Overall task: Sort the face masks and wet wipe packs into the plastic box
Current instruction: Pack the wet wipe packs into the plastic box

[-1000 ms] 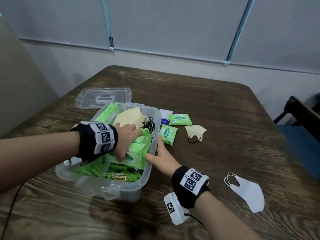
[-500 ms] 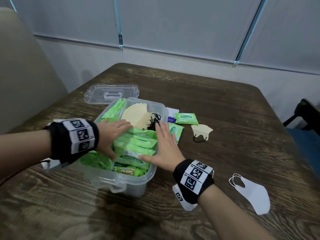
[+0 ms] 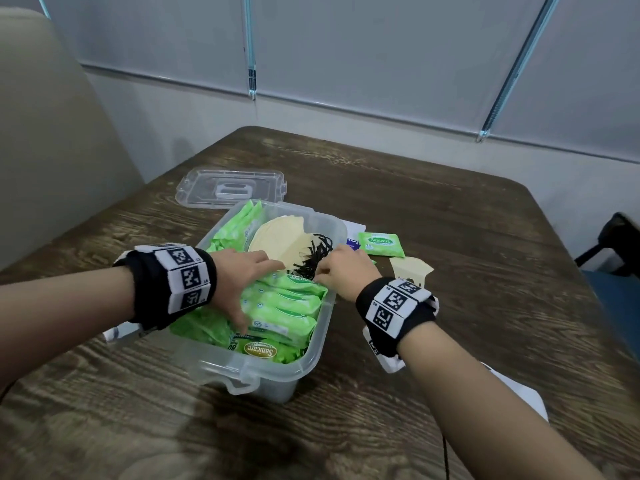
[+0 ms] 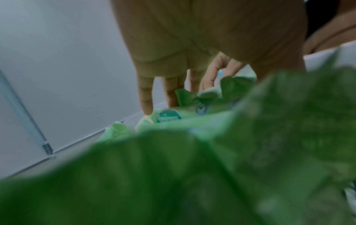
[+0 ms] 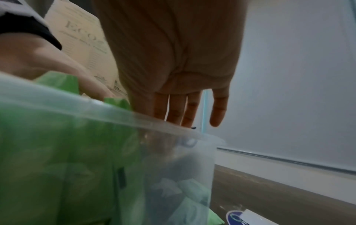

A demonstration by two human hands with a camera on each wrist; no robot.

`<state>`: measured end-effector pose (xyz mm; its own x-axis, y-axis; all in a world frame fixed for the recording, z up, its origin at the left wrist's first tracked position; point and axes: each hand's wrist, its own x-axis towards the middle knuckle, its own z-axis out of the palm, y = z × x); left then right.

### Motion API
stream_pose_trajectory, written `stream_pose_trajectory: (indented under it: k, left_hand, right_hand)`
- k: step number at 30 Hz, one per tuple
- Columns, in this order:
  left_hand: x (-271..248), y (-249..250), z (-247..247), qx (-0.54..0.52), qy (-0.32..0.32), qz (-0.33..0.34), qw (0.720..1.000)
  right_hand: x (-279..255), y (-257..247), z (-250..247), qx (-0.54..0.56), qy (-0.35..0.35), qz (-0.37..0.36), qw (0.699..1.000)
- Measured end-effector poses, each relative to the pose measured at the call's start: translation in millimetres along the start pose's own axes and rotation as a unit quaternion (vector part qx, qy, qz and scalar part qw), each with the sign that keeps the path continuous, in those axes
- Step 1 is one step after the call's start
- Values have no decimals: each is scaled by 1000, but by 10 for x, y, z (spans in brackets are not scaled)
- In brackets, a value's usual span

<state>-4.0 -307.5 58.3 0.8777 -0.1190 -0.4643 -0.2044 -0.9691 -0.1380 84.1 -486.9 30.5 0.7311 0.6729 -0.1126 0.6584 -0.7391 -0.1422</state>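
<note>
Wipe packs [image 3: 284, 306] fill the plastic box [image 3: 311, 355]; my left hand [image 3: 242, 278] lies flat on them, my right hand [image 3: 343, 271] spread open at the rim.

From my head view the light is soft, even and indoor, with a dull sheen on the dark wood-grain bench [image 3: 450, 244] and a dim shadow in front of the clear plastic box [image 3: 322, 327]. Straight lines bow toward the edges. My left wrist view is swamped by blurred green wipe packs [image 4: 192, 175]; the right wrist view is hazy through the box's wall.
</note>
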Motion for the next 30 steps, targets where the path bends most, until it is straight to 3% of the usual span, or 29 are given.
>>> stream_pose_trajectory:
  k: [5, 10, 18, 30]
  left_hand:
    - [124, 206, 54, 142, 11, 9, 990]
    - [122, 258, 55, 141, 33, 8, 989]
    - [17, 176, 56, 126, 26, 16, 992]
    - [160, 131, 8, 162, 11, -51, 985]
  right_hand:
    - [126, -204, -54, -113, -7, -27, 993]
    - [177, -225, -39, -147, -2, -38, 988]
    - [52, -90, 43, -6, 50, -41, 998]
    - [28, 64, 113, 34, 122, -85, 988]
